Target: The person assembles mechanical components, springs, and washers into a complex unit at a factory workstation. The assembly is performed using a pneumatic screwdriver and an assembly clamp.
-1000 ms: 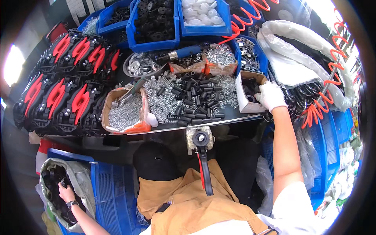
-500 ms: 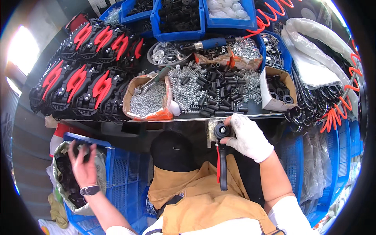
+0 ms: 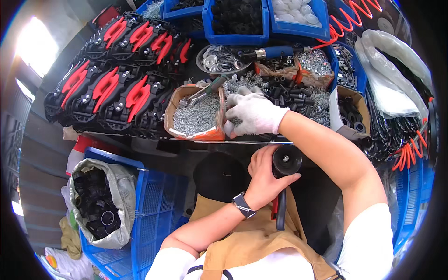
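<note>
My bare left hand point(image 3: 262, 176), with a watch on its wrist, is closed around a round black cap point(image 3: 293, 161) with a small metal stud end in its middle. Below the cap hangs a black lever handle point(image 3: 281, 217) with a red strip point(image 3: 274, 210) along it. My right hand point(image 3: 254, 112), in a white glove, reaches across to the table, into the pile of metal springs point(image 3: 240, 84). Its fingers are curled, and whatever they grip is hidden. Right beside it stands the cut-down carton of small screws point(image 3: 196, 114), with green-handled pliers point(image 3: 212, 86) lying across it.
Black-and-red assemblies point(image 3: 107, 84) stand in rows at the left. Behind the springs lie a dish of washers point(image 3: 219, 58) and a blue power driver point(image 3: 275, 52) on a red coiled hose point(image 3: 350, 23). A sack of black parts point(image 3: 123, 196) sits in a blue crate point(image 3: 158, 205).
My left hand has come from the sack to the black cap over the lever. My right hand has left the lever assembly and reached up to the springs. The view has shifted slightly.
</note>
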`<state>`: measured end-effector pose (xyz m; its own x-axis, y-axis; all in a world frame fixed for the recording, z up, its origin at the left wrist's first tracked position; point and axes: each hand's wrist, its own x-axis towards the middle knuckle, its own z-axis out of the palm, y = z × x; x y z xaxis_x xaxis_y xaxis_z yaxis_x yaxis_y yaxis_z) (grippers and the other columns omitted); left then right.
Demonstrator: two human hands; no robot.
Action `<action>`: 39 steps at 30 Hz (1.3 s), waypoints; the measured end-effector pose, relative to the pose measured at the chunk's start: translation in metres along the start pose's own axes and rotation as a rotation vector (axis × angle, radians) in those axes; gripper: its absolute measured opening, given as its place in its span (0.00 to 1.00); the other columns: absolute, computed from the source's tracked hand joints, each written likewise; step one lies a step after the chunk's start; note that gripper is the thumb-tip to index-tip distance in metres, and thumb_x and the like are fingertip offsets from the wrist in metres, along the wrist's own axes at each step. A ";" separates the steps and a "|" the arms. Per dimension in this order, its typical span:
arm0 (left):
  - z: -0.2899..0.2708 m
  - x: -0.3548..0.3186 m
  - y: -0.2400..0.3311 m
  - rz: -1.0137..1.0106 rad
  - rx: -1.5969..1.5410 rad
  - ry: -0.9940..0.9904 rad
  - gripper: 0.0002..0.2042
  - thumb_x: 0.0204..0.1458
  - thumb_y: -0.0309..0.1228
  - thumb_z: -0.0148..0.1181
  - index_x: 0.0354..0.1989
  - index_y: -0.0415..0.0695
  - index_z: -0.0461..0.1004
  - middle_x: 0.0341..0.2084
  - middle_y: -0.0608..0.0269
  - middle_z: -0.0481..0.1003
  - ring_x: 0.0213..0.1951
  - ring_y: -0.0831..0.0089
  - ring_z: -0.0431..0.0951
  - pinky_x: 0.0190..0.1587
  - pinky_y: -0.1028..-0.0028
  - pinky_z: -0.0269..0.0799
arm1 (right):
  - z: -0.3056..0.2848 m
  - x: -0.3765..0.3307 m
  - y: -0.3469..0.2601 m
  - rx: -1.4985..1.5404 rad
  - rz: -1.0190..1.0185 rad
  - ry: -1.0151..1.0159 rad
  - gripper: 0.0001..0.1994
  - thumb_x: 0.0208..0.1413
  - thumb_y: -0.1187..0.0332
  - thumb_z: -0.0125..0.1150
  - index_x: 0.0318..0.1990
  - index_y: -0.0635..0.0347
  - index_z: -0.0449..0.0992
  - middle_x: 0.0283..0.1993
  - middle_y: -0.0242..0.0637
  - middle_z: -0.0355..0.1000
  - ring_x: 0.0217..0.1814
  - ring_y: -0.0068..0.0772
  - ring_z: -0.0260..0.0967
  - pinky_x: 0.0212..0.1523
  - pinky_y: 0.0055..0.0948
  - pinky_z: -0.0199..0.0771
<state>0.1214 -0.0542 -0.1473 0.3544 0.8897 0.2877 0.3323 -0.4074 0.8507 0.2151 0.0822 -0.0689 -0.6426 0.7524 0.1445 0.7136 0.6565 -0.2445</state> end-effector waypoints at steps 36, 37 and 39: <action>-0.087 0.120 0.038 -0.293 -1.143 -0.030 0.17 0.56 0.19 0.57 0.54 0.34 0.66 0.46 0.56 0.73 0.48 0.67 0.76 0.56 0.68 0.72 | -0.005 -0.142 -0.027 0.334 0.552 0.783 0.19 0.36 0.84 0.67 0.41 0.61 0.74 0.38 0.42 0.75 0.40 0.49 0.74 0.44 0.36 0.74; -0.079 0.090 0.036 -0.407 -1.161 -0.050 0.19 0.56 0.19 0.57 0.56 0.35 0.64 0.47 0.55 0.73 0.50 0.66 0.75 0.57 0.68 0.70 | -0.002 -0.141 -0.025 0.253 0.447 0.837 0.21 0.33 0.84 0.67 0.40 0.60 0.74 0.39 0.42 0.75 0.42 0.49 0.74 0.46 0.37 0.74; -0.059 0.042 0.014 -0.435 -1.063 -0.109 0.23 0.55 0.19 0.59 0.59 0.38 0.62 0.48 0.54 0.73 0.53 0.64 0.74 0.59 0.67 0.69 | -0.001 -0.142 -0.028 0.115 0.300 0.857 0.23 0.29 0.83 0.67 0.40 0.59 0.75 0.40 0.40 0.76 0.44 0.49 0.73 0.48 0.41 0.74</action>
<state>0.0894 -0.0102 -0.0968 0.4812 0.8689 -0.1159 -0.4410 0.3542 0.8246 0.2865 -0.0434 -0.0813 0.0245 0.7033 0.7105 0.7555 0.4524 -0.4739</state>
